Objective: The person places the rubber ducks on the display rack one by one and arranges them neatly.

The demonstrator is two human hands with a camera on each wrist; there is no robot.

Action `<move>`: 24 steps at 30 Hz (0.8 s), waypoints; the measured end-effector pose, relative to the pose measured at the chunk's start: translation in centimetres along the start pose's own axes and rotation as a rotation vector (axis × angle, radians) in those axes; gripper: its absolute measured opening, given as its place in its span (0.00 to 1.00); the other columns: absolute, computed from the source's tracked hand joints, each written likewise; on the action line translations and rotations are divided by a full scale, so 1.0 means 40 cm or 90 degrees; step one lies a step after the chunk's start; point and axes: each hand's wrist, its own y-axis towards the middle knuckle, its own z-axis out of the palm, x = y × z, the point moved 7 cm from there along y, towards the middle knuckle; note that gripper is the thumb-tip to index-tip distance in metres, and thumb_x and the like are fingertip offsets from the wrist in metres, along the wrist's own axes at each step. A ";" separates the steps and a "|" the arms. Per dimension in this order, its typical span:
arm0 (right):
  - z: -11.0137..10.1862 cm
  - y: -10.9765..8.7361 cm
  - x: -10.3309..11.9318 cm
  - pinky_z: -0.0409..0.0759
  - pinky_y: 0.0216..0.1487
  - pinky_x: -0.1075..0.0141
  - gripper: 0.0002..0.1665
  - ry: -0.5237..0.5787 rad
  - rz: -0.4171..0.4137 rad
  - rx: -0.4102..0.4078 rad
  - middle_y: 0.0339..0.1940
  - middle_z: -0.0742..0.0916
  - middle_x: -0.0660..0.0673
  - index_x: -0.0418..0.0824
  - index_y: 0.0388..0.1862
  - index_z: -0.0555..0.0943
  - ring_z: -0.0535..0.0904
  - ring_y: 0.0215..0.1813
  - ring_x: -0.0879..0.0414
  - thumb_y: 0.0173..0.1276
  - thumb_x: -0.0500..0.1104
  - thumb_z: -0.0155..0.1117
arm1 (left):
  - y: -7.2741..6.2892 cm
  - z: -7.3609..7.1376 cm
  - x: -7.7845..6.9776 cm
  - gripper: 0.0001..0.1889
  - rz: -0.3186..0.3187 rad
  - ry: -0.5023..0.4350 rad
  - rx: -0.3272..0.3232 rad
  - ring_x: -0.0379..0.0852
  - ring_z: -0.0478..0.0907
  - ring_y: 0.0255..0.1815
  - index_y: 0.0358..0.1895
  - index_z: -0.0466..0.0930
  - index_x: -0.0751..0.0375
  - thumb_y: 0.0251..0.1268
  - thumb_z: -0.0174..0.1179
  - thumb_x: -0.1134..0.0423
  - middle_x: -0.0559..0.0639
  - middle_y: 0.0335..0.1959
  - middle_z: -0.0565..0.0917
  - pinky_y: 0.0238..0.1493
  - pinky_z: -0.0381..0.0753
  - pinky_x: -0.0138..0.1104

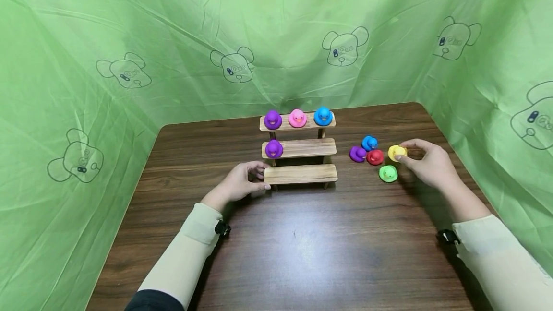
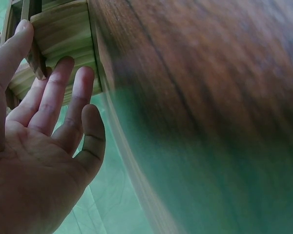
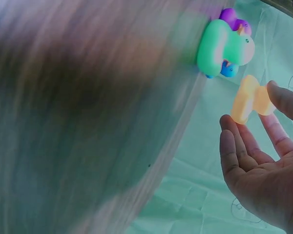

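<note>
Your right hand pinches the yellow toy duck; your left hand (well apart) holds the three-tier wooden stand.

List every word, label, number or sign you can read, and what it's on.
"Q": apparently starts the outlined lettering on the bear drawings across the green curtain; the remaining letters are too faint to read surely.
Toy ducks and wooden shelf: none visible.

Wrinkled green drapes rise far, left and right, cartoon bear-head outlines dotted across them, and below, the dark wood-grain table catches a pale glare on its near half.
</note>
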 end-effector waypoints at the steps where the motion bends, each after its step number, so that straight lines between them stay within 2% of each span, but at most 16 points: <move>1: 0.001 -0.001 0.005 0.75 0.26 0.64 0.26 0.006 -0.001 0.001 0.50 0.88 0.36 0.46 0.59 0.84 0.78 0.31 0.56 0.70 0.59 0.73 | 0.000 0.000 0.000 0.27 0.000 0.000 0.000 0.52 0.85 0.50 0.60 0.83 0.57 0.57 0.81 0.64 0.47 0.46 0.88 0.57 0.84 0.44; 2: 0.002 -0.001 0.008 0.77 0.27 0.66 0.26 0.014 0.001 0.003 0.51 0.88 0.36 0.46 0.59 0.84 0.81 0.33 0.54 0.70 0.60 0.73 | 0.000 0.000 0.000 0.27 0.000 0.000 0.000 0.52 0.85 0.50 0.60 0.83 0.57 0.57 0.81 0.64 0.47 0.46 0.88 0.57 0.84 0.44; 5: 0.007 -0.003 0.023 0.79 0.34 0.75 0.27 0.043 -0.002 0.009 0.55 0.88 0.35 0.45 0.60 0.84 0.86 0.50 0.49 0.70 0.59 0.74 | 0.000 0.001 -0.001 0.26 0.001 -0.004 0.000 0.51 0.85 0.50 0.60 0.83 0.56 0.57 0.81 0.64 0.47 0.46 0.88 0.58 0.84 0.44; 7: 0.011 -0.005 0.036 0.79 0.37 0.79 0.27 0.060 -0.005 0.012 0.56 0.88 0.35 0.44 0.60 0.84 0.86 0.54 0.43 0.70 0.58 0.74 | 0.000 0.001 -0.001 0.26 0.001 -0.005 0.000 0.51 0.85 0.50 0.59 0.83 0.57 0.57 0.80 0.64 0.48 0.46 0.88 0.58 0.84 0.44; 10: 0.012 -0.007 0.059 0.77 0.38 0.81 0.26 0.073 -0.015 0.012 0.55 0.88 0.36 0.44 0.60 0.84 0.85 0.54 0.43 0.70 0.57 0.74 | 0.000 0.000 0.000 0.26 0.002 -0.003 0.000 0.50 0.85 0.50 0.60 0.83 0.57 0.57 0.80 0.64 0.47 0.46 0.88 0.58 0.84 0.45; 16: 0.012 -0.012 0.112 0.78 0.40 0.81 0.25 0.082 -0.042 0.011 0.54 0.89 0.38 0.44 0.60 0.85 0.85 0.49 0.55 0.70 0.55 0.76 | 0.000 0.000 0.004 0.27 0.003 0.001 -0.003 0.48 0.85 0.49 0.60 0.83 0.56 0.57 0.81 0.63 0.47 0.45 0.88 0.57 0.84 0.44; 22: 0.016 -0.018 0.158 0.80 0.40 0.79 0.22 0.096 -0.071 0.014 0.56 0.88 0.42 0.45 0.59 0.86 0.88 0.50 0.50 0.69 0.50 0.77 | 0.000 0.000 0.004 0.27 0.006 0.002 -0.006 0.48 0.85 0.49 0.60 0.83 0.58 0.56 0.81 0.63 0.47 0.45 0.88 0.58 0.83 0.43; 24: 0.020 -0.019 0.168 0.81 0.40 0.79 0.22 0.103 -0.073 0.015 0.56 0.88 0.43 0.46 0.59 0.86 0.88 0.49 0.53 0.69 0.49 0.77 | 0.001 0.000 0.003 0.28 0.005 0.000 -0.007 0.48 0.85 0.49 0.60 0.83 0.59 0.56 0.81 0.63 0.47 0.45 0.88 0.58 0.83 0.43</move>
